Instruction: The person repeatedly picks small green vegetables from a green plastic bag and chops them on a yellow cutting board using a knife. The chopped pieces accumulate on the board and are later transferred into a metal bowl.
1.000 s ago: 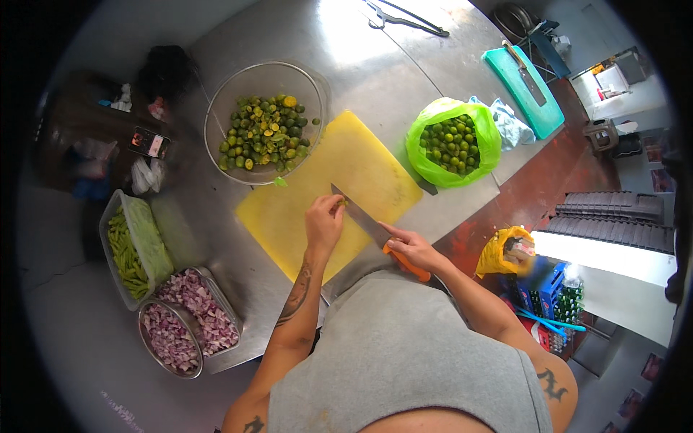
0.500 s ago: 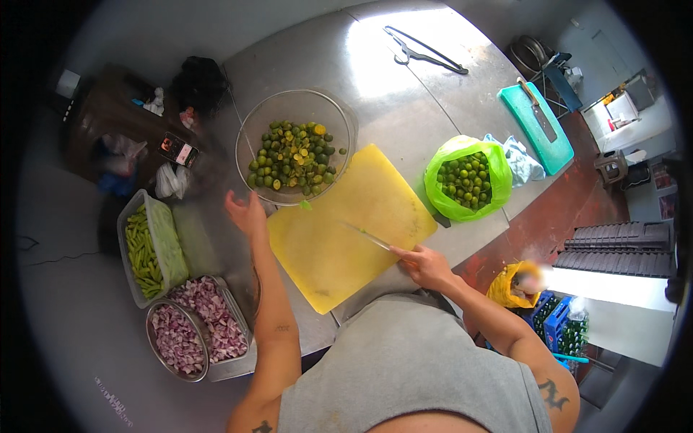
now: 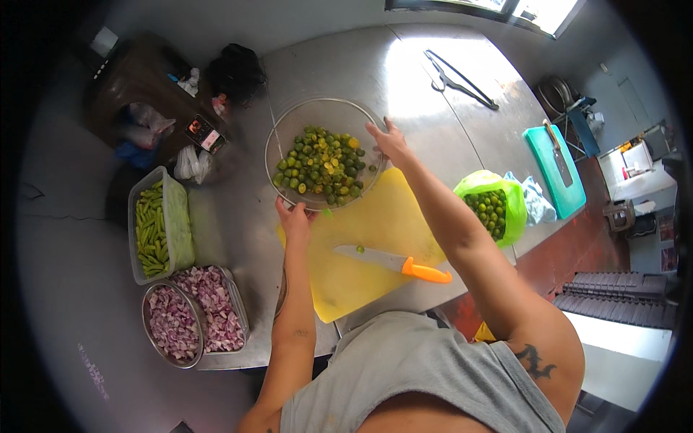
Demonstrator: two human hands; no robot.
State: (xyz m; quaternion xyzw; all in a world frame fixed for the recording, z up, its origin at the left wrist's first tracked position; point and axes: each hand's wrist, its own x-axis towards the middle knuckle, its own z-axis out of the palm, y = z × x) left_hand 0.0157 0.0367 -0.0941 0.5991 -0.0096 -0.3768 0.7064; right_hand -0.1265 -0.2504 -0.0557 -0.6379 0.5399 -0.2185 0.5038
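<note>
A round mesh strainer (image 3: pixel 278 130) holds a heap of small green citrus fruits (image 3: pixel 321 162), some cut open with yellow-orange flesh. My left hand (image 3: pixel 294 220) grips its near rim, while my right hand (image 3: pixel 390 142) reaches across to hold its right rim; the strainer hides some fingertips. Just below lies a yellow cutting board (image 3: pixel 346 285), its far corner close to the strainer. On the board rests a knife with an orange handle (image 3: pixel 426 270), blade pointing left. A small cut citrus piece (image 3: pixel 360 249) lies at the blade.
Right of the board, a green bag (image 3: pixel 514 209) holds whole citrus, beside a teal board (image 3: pixel 559 180) with another knife. Black tongs (image 3: pixel 462 81) lie at the back. On the left stand a tub of green chillies (image 3: pixel 151 231) and containers of chopped red onion (image 3: pixel 173 325).
My right hand has let go of the knife, now lying on the board, and moved up to the strainer's right rim. My left hand has closed on its near rim. The view has shifted.
</note>
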